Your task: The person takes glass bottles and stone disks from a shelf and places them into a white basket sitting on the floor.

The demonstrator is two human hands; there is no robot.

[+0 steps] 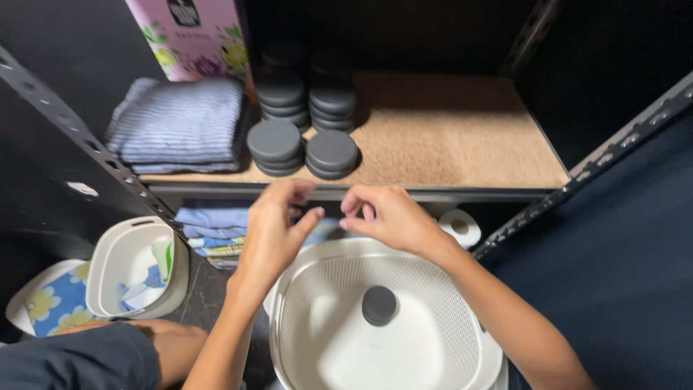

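- Hands meet over the far rim of the white perforated basket (404, 289); left hand (273, 235) and right hand (390, 217) face each other with fingertips almost touching, fingers curled and drawn together as if pinching something small between them; what they pinch is too small to tell, if anything is there at all.
- Dark round disc (379, 305) lies flat in the basket, below and nearer the body than both hands, well apart from the fingers; it sits slightly to the right-hand side, so the right hand looks the nearer of the two; being round, it has no long axis to speak of.
- Stacks of dark discs (303, 137) stand on the shelf board (462, 137) just beyond the fingertips, further from the body; the closest stacks lie straight ahead of the left hand.
- Folded striped cloth (180, 123) rests beyond and to the left of the left hand; a smaller white basket (137, 267) sits low at its left.
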